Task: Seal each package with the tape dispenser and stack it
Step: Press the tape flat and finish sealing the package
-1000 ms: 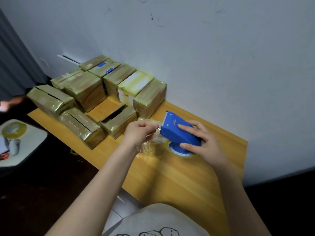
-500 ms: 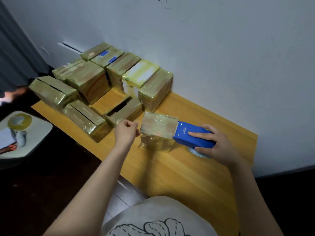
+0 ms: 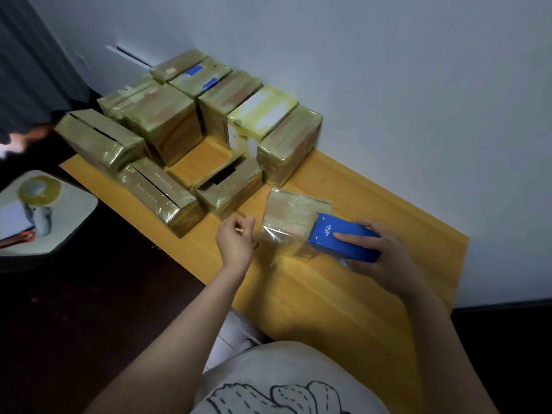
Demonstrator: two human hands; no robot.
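A small tape-wrapped package lies on the yellow wooden table, near its middle. My right hand grips the blue tape dispenser, index finger stretched along its top. The dispenser's front end rests on the right part of the package. My left hand hovers just left of the package with loosely curled fingers and holds nothing I can make out. The tape roll under the dispenser is hidden.
Several taped boxes stand against the wall, among them a pale yellow one. Three boxes with open slits lie in front. A white side table at the left carries a tape roll.
The dispenser came down from a tilted pose and was drawn right across the package top. My left hand let go of the package's near side and moved off to the left.
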